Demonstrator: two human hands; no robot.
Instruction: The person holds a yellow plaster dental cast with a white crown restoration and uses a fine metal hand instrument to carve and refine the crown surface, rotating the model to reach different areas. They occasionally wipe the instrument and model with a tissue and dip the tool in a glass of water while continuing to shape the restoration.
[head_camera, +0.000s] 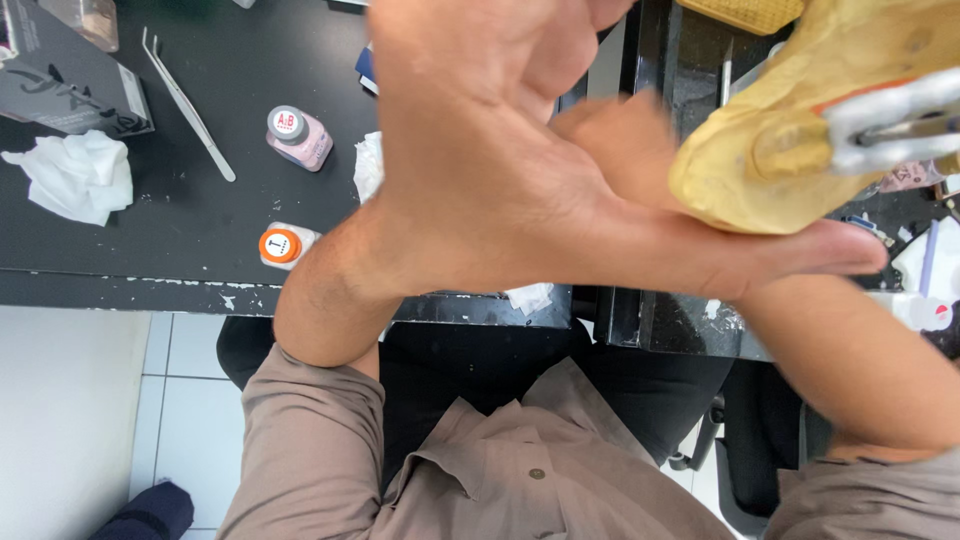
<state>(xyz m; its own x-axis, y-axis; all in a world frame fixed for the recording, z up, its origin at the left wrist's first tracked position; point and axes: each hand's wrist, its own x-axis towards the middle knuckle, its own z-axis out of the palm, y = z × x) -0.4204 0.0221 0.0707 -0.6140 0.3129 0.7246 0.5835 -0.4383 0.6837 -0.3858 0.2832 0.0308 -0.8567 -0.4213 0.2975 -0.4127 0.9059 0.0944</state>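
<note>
Matt yellow plaster cast – shiny metal tweezers, crumpled tissue.

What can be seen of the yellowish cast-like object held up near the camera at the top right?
The yellowish object is a lumpy, matte, stone- or plaster-like piece, pale ochre with darker smudges. A white-grey metal part lies across its right side, with an orange strip at the edge there. It is blurred and cut off by the frame's top. The left hand has its thumb stretched just beneath it; whether they touch, and what the hidden right hand does, cannot be told.
</note>
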